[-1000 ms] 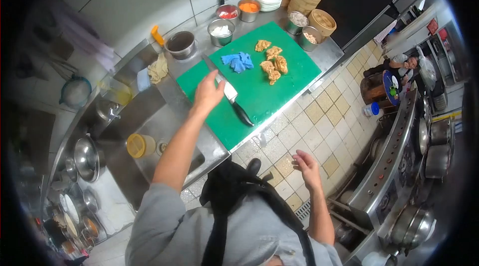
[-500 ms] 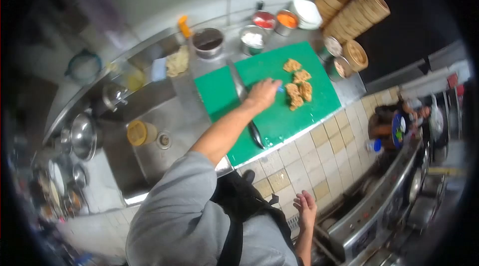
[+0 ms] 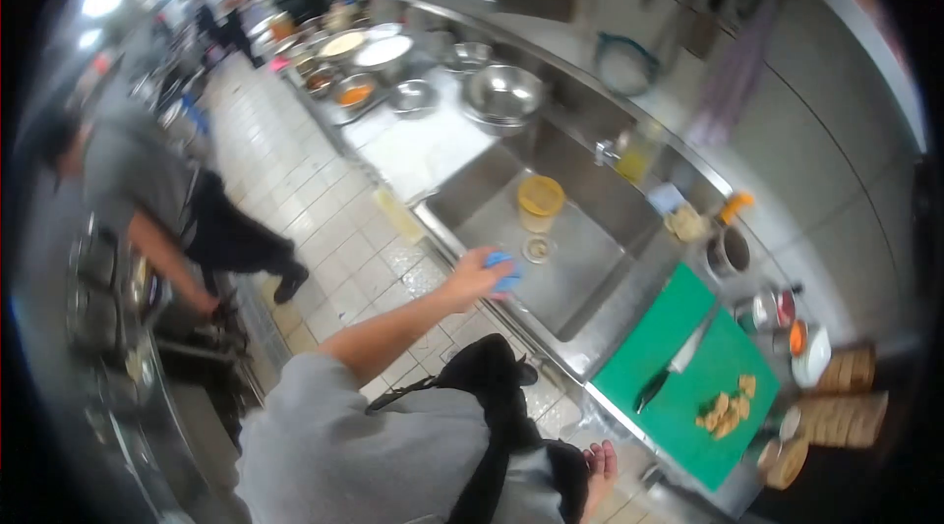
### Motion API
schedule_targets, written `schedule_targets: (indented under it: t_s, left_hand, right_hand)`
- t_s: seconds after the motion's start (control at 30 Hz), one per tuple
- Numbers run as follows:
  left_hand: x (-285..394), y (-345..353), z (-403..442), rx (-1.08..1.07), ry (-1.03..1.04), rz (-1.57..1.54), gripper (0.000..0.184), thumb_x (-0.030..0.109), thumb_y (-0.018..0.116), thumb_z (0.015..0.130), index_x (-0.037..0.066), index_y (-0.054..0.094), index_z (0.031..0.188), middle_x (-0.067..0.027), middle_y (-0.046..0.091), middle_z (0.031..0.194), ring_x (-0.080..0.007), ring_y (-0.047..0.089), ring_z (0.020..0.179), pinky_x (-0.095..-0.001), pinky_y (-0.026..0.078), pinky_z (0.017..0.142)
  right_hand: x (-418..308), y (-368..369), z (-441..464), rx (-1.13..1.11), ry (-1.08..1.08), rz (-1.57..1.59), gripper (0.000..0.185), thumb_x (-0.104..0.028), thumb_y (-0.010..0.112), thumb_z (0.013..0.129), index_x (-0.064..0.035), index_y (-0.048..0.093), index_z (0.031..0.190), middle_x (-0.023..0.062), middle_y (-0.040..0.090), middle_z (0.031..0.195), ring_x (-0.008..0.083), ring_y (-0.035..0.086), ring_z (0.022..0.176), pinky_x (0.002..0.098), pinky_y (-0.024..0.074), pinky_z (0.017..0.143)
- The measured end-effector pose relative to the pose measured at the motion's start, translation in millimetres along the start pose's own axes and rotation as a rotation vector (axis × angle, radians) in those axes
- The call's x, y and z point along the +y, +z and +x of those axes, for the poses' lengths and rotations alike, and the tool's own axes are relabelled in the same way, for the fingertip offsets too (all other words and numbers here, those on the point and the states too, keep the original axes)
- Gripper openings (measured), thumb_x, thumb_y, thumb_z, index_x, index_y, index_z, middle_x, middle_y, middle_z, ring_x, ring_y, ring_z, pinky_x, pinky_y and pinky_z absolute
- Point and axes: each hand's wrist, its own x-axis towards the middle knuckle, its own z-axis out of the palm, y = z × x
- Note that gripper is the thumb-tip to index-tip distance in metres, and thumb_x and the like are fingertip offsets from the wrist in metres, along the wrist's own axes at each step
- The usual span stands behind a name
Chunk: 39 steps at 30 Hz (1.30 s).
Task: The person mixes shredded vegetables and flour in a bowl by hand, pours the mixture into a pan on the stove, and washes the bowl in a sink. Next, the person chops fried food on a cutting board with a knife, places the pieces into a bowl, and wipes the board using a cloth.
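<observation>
My left hand (image 3: pixel 474 280) is closed around a small crumpled blue thing (image 3: pixel 503 271), held over the near edge of the steel sink (image 3: pixel 580 273). What the blue thing is, I cannot make out. Low in the view, beside my apron, my right hand (image 3: pixel 601 470) hangs with loosely bent fingers and nothing in it. On the green cutting board (image 3: pixel 629 357) lies a knife (image 3: pixel 680 357) with a black handle. Several golden-brown chunks of food (image 3: pixel 726 414) sit at the board's far right part.
A yellow-lidded tub (image 3: pixel 540 202) stands in the sink near the drain. Steel bowls (image 3: pixel 501 94) sit beyond it on the white counter (image 3: pixel 423 150). Bamboo steamers (image 3: pixel 841 420) and small food containers line the board's right side. A co-worker (image 3: pixel 147 180) bends over the left counter.
My view has swung left toward the sink and aisle. My left hand has moved from above the cutting board to the sink edge, with the blue thing in it. My right hand still hangs low.
</observation>
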Motion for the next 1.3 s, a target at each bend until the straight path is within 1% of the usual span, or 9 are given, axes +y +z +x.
schedule_targets:
  t_s: [0.07, 0.2, 0.27, 0.47, 0.7, 0.9, 1.13, 1.23, 1.3]
  left_hand:
    - [-8.0, -70.6, -33.7, 0.144, -0.038, 0.024, 0.039, 0.015, 0.065, 0.095, 0.006, 0.058, 0.133, -0.0112, 0.067, 0.1, -0.019, 0.067, 0.08, -0.034, 0.06, 0.064]
    - [-72.5, -193.7, -74.5, 0.407, -0.208, 0.505, 0.027, 0.013, 0.061, 0.095, 0.007, 0.07, 0.12, -0.0146, 0.072, 0.095, -0.0234, 0.071, 0.084, -0.037, 0.058, 0.064]
    - [-129.6, -243.8, -80.0, 0.566, 0.082, 0.88, 0.025, 0.025, 0.063, 0.097, 0.002, 0.075, 0.098, -0.0191, 0.073, 0.083, -0.0312, 0.072, 0.075, -0.0443, 0.056, 0.066]
    - [-180.6, -325.6, -77.5, 0.628, -0.216, 1.1, 0.061, 0.053, 0.059, 0.096, -0.006, 0.07, 0.084, -0.032, 0.069, 0.088, -0.0501, 0.068, 0.087, -0.0539, 0.054, 0.079]
    - [-196.4, -396.6, -55.0, 0.6, -0.242, 1.112, 0.054, 0.031, 0.041, 0.105, -0.007, 0.071, 0.082, -0.0328, 0.068, 0.085, -0.052, 0.067, 0.084, -0.0555, 0.054, 0.083]
    - [-115.5, -443.2, 20.0, 0.59, -0.475, 0.642, 0.047, 0.039, 0.053, 0.098, -0.005, 0.069, 0.092, -0.0257, 0.071, 0.081, -0.0424, 0.071, 0.079, -0.0502, 0.055, 0.078]
    - [21.0, -477.0, 203.1, 0.376, 0.24, 0.421, 0.04, 0.032, 0.064, 0.099, 0.009, 0.057, 0.132, -0.0032, 0.064, 0.101, -0.0142, 0.056, 0.083, -0.0311, 0.049, 0.071]
    - [81.7, -470.4, 271.6, 0.434, 0.44, 0.567, 0.085, 0.052, 0.072, 0.091, 0.011, 0.035, 0.156, -0.0207, 0.054, 0.138, -0.0307, 0.057, 0.121, -0.0438, 0.048, 0.1]
    - [119.9, -437.5, 264.1, 0.661, 0.653, 1.303, 0.086, 0.053, 0.069, 0.092, 0.004, 0.037, 0.154, -0.0255, 0.048, 0.146, -0.0319, 0.056, 0.126, -0.0458, 0.046, 0.105]
  right_hand:
    - [14.4, -6.2, 27.3, -0.103, -0.023, -0.063, 0.042, -0.022, 0.064, 0.101, -0.0024, 0.056, 0.137, 0.0074, 0.067, 0.111, 0.017, 0.063, 0.093, 0.0331, 0.0552, 0.082]
    - [34.7, 12.7, 51.2, -0.302, -0.071, -0.102, 0.035, -0.016, 0.063, 0.1, -0.0033, 0.057, 0.132, 0.0092, 0.067, 0.109, 0.0187, 0.065, 0.091, 0.0318, 0.0549, 0.078]
    - [36.2, 26.4, 50.6, -0.289, -0.067, -0.127, 0.034, -0.016, 0.063, 0.1, -0.0026, 0.057, 0.131, 0.0093, 0.067, 0.108, 0.0184, 0.065, 0.09, 0.0314, 0.0547, 0.077]
    - [32.5, 66.2, -23.4, -0.346, -0.002, -0.258, 0.039, -0.022, 0.066, 0.098, -0.0008, 0.058, 0.131, 0.0083, 0.068, 0.105, 0.0171, 0.065, 0.091, 0.0319, 0.0553, 0.078]
    - [64.5, 77.8, -53.0, -0.09, 0.067, -0.094, 0.043, -0.028, 0.069, 0.097, -0.0044, 0.058, 0.132, 0.0087, 0.068, 0.106, 0.0199, 0.066, 0.092, 0.0333, 0.0555, 0.078]
    - [56.1, 191.0, -39.2, -0.15, 0.083, -0.197, 0.044, -0.028, 0.065, 0.099, -0.0021, 0.057, 0.134, 0.0099, 0.067, 0.111, 0.0199, 0.065, 0.099, 0.0356, 0.0549, 0.085]
    - [53.0, 293.6, -48.0, -0.34, -0.34, -0.968, 0.036, -0.022, 0.062, 0.099, 0.0022, 0.063, 0.126, 0.0122, 0.07, 0.099, 0.0194, 0.065, 0.085, 0.0313, 0.053, 0.079]
    - [49.6, 294.5, -62.2, -0.247, -0.173, -0.944, 0.035, -0.019, 0.062, 0.098, -0.0015, 0.062, 0.128, 0.0191, 0.072, 0.104, 0.0308, 0.071, 0.093, 0.0376, 0.0548, 0.084]
    - [63.3, 271.8, -70.7, -0.101, -0.125, -0.913, 0.036, -0.019, 0.062, 0.098, -0.0015, 0.062, 0.129, 0.0183, 0.072, 0.104, 0.03, 0.071, 0.093, 0.0373, 0.0549, 0.084]
